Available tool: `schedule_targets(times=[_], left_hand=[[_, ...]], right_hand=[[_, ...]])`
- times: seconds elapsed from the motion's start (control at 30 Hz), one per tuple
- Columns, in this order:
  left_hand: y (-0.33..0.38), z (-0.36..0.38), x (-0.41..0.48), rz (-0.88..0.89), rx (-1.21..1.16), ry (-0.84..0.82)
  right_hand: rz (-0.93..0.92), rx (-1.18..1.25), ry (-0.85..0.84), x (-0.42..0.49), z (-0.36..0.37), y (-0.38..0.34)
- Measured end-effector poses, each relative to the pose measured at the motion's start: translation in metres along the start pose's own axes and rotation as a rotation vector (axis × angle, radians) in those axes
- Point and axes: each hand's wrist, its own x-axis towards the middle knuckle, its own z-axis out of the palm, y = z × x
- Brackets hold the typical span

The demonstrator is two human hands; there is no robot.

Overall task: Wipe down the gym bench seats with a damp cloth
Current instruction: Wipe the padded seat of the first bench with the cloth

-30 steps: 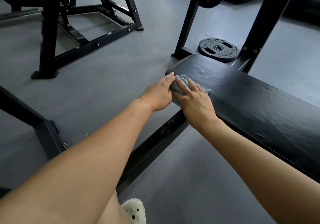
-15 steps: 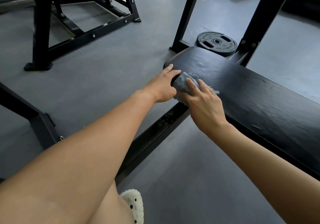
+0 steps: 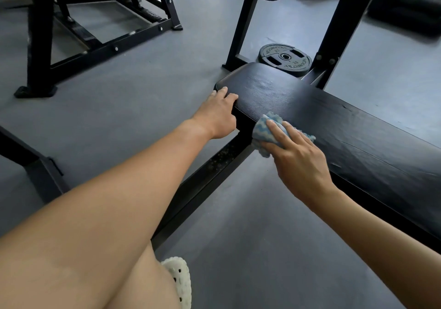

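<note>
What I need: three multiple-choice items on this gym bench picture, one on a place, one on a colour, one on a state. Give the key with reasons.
1. Where does the weight plate lie, relative to the bench pad?
A. on it
B. flat on the floor past its far end
C. propped against its side
2. What colour is the cloth?
A. red
B. blue and white
C. black
3. What is the left hand doing?
A. gripping the pad's end
B. holding the cloth
C. hanging free
Key: 1 B, the plate lies flat on the grey floor. 2 B, its pattern is pale blue and white. 3 A, its fingers curl over the pad's end, while the right hand holds the cloth.
</note>
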Motion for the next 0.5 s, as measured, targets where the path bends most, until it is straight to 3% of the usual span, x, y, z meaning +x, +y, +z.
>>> schedule_targets(times=[0.27, 0.5], left_hand=[[0.006, 0.007, 0.004, -0.005, 0.059, 0.012], [0.021, 0.008, -0.01, 0.154, 0.167, 0.071]], right_hand=[[0.023, 0.085, -0.046, 0.034, 0.002, -0.01], [-0.085, 0.108, -0.138, 0.027, -0.007, 0.007]])
